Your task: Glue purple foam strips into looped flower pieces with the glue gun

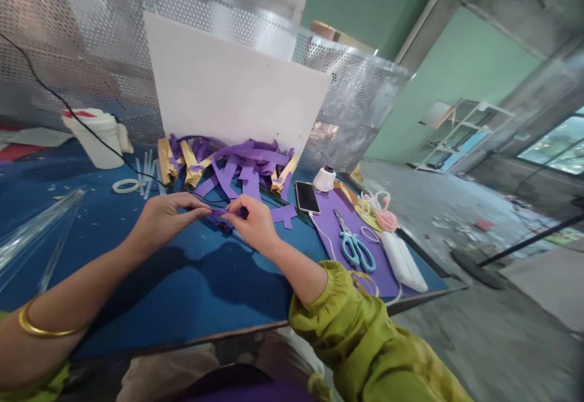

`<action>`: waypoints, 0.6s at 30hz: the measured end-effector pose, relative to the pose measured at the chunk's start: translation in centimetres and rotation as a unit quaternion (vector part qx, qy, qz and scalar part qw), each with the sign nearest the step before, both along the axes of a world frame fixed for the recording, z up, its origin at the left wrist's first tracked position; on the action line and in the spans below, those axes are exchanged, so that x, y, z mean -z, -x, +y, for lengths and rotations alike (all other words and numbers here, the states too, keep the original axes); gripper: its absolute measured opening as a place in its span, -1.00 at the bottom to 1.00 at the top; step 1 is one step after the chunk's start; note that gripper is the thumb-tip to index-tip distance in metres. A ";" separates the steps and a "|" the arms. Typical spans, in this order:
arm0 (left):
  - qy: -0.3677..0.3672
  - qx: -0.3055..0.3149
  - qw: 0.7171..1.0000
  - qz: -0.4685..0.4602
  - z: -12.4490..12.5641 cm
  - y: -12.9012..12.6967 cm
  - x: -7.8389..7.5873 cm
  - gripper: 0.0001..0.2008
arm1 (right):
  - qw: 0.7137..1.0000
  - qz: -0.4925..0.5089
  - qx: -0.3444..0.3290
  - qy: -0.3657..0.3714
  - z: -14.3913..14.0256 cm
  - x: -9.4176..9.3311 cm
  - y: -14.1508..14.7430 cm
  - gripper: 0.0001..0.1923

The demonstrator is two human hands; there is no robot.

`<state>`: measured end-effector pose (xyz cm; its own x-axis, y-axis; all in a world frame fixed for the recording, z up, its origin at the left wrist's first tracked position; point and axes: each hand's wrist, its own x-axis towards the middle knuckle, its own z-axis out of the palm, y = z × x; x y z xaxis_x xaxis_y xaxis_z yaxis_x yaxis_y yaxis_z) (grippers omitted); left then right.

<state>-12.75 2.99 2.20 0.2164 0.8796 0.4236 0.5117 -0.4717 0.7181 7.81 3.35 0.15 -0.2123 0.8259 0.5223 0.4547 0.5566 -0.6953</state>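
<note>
A small purple strip (222, 212) is pinched between the left hand (166, 216) and the right hand (253, 222) just above the blue bench (191, 280), each grip closed narrowly on one end of it. Behind the hands, a heap of purple and gold paper pieces (228, 168) is seen against a white board (232, 83). To the right, a phone (306, 196), teal-handled scissors (356, 245) and a purple sheet (337, 232) are laid out.
</note>
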 end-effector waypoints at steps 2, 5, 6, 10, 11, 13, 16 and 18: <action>0.002 -0.003 1.000 0.002 0.1 0.1 0.0 -0.67 | 1.000 -0.006 0.002 0.001 0.0 0.0 0.0 -0.83; 0.025 0.003 1.000 -0.003 0.3 0.3 0.0 -0.71 | 1.000 -0.009 0.009 0.002 0.0 -0.1 -0.1 -0.83; 0.039 0.002 0.999 -0.005 0.4 0.4 0.0 -0.71 | 1.000 -0.006 0.011 0.001 0.0 -0.2 -0.1 -0.83; 0.075 -0.016 0.997 -0.002 0.8 0.7 0.1 -0.70 | 1.000 0.006 0.014 -0.011 0.2 -0.2 -0.2 -0.83; 0.080 -0.012 0.997 0.003 0.9 0.8 0.1 -0.69 | 1.000 0.003 0.014 -0.010 0.2 -0.2 -0.3 -0.83; 0.095 0.009 0.995 0.019 1.3 1.0 0.0 -0.66 | 1.000 -0.002 0.011 -0.009 0.4 -0.2 -0.3 -0.84; 0.106 0.017 0.992 0.065 1.8 1.8 -0.8 -0.54 | 1.000 -0.002 0.012 -0.009 0.7 -0.2 -0.4 -0.84; 0.059 -0.015 0.993 0.103 1.8 2.5 -2.2 -0.53 | 1.000 -0.001 0.015 -0.010 0.9 -0.1 -0.4 -0.84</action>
